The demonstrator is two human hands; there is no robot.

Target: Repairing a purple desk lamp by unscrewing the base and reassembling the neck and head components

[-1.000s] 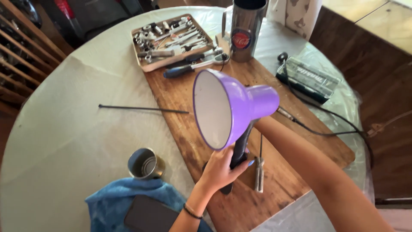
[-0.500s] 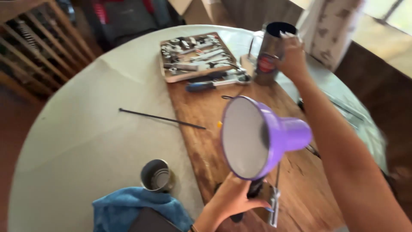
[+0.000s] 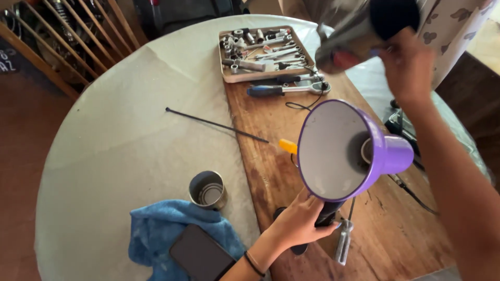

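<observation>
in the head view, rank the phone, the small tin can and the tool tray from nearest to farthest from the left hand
1. phone, just left of the left hand, on the blue cloth.
2. small tin can, farther left, on the table cover.
3. tool tray, far end of the board.

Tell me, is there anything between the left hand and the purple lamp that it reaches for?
Nothing visible. The left hand already grips the dark stem just under the purple lamp shade, with no object between them. The right hand is apart, higher up, and holds a dark metal cup tilted above the wooden board.
</observation>
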